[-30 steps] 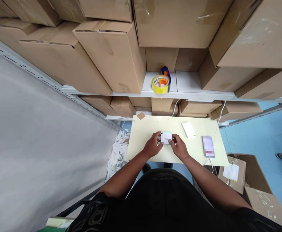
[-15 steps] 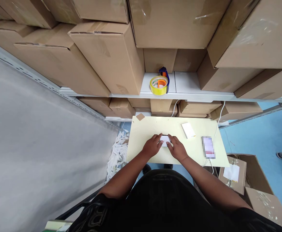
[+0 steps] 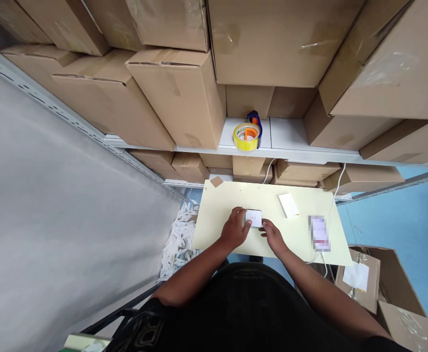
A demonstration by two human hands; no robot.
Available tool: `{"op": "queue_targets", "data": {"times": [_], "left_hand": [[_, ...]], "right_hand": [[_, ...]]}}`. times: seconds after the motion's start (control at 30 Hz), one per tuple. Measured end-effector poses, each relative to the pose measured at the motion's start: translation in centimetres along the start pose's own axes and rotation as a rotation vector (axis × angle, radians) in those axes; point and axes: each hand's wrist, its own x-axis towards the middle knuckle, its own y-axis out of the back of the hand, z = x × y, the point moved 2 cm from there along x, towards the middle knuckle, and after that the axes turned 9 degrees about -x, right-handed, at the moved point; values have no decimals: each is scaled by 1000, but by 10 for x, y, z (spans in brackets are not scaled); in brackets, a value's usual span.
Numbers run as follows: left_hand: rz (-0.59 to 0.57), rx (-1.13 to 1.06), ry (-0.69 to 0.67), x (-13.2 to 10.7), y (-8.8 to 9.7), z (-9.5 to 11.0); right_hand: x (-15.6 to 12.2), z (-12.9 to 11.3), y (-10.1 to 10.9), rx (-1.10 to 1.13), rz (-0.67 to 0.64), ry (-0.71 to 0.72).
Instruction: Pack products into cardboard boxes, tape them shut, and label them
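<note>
A small white box (image 3: 254, 217) lies on the pale yellow table (image 3: 217, 205). My left hand (image 3: 236, 230) curls round the box's left side, thumb on its near edge. My right hand (image 3: 271, 234) rests just below and right of the box, fingers bent toward its near right corner; whether they touch it I cannot tell. A second small white box with an orange edge (image 3: 289, 205) lies further right.
A phone (image 3: 319, 233) on a white cable lies at the table's right. A yellow tape dispenser (image 3: 247, 135) stands on the white shelf among cardboard cartons. White paper scraps (image 3: 179, 239) litter the floor at left; open cartons (image 3: 368, 274) sit at right.
The box, lifted between both hands a second ago, has come down flat on the table. My right hand has drawn back a little toward me. The view has shifted slightly.
</note>
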Motion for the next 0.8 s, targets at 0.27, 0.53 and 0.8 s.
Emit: {"op": "queue_targets", "data": {"times": [0.27, 0.53, 0.8], "left_hand": [[-110, -371, 339, -18, -17, -32], [-28, -570, 371, -8, 1, -62], [157, -417, 501, 54, 82, -99]], "right_hand": [[10, 32, -14, -81, -106, 55], [61, -12, -61, -186, -220, 143], [130, -77, -133, -254, -260, 97]]}}
